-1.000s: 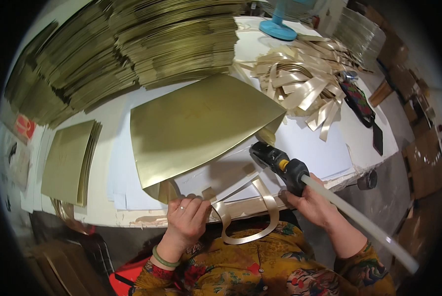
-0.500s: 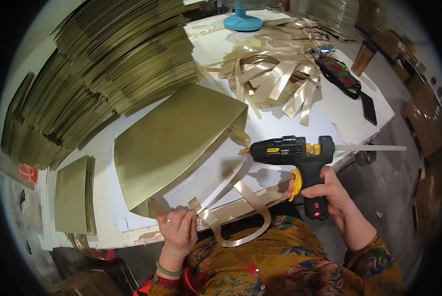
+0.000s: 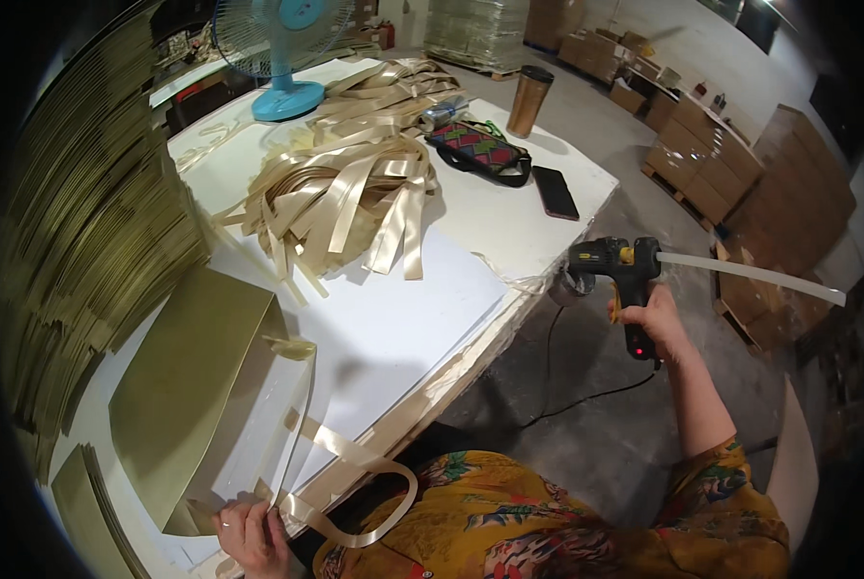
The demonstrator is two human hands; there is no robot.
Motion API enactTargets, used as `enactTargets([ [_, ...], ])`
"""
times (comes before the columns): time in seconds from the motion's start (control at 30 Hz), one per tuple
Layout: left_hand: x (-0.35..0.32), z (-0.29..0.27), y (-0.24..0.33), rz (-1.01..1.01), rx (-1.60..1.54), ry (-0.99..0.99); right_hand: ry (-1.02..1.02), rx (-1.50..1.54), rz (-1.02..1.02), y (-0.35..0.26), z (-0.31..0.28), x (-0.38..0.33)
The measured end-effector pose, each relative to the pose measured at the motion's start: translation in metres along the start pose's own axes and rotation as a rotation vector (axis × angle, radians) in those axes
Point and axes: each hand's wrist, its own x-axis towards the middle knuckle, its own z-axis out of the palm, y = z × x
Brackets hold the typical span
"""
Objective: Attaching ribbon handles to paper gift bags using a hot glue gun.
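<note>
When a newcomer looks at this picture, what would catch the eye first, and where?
Probably the black glue gun, held in the right hand to the right of the white table. Next, perhaps the heap of shiny beige ribbons lying on the table, and the tall gold stacks along the left side.

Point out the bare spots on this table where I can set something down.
Free: the white paper between the ribbon pile and the ribbon loop; also the tabletop between that pile and the phone. Crowded: the left side, with gold stacks and the gold bag.
</note>
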Motion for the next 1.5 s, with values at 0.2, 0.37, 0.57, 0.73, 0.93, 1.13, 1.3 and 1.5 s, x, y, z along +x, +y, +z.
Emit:
enactTargets([
  [0.2, 0.008, -0.006, 0.001, 0.074, 0.037, 0.007, -0.013, -0.232, 0.041, 0.034, -0.023, 0.036],
  [0.37, 0.009, -0.003, 0.001, -0.024, -0.068, -0.042, 0.046, -0.369, 0.098, 0.098, -0.020, 0.077],
  [0.57, 0.005, -0.006, -0.004, -0.041, -0.071, -0.026, 0.001, -0.633, -0.145, 0.093, -0.014, 0.077],
  [0.73, 0.010, -0.009, -0.001, -0.037, -0.051, -0.033, -0.074, -1.548, -0.196, 0.005, 0.029, 0.027],
  [0.93, 0.011, -0.012, -0.006, -0.061, -0.089, -0.059, -0.288, -0.899, -1.209, -0.066, 0.173, -0.001],
  [1.13, 0.013, -0.014, -0.006, -0.100, -0.145, -0.037, -0.706, -0.616, -1.736, -0.115, 0.318, -0.011],
  [1.3, 0.021, -0.016, -0.011, -0.303, -0.256, 0.049, -0.586, -0.735, -1.930, -0.126, 0.350, -0.003],
  [1.5, 0.032, -0.008, -0.013, -0.646, -0.190, 0.133, -0.728, -0.869, -1.742, -0.129, 0.378, -0.018],
])
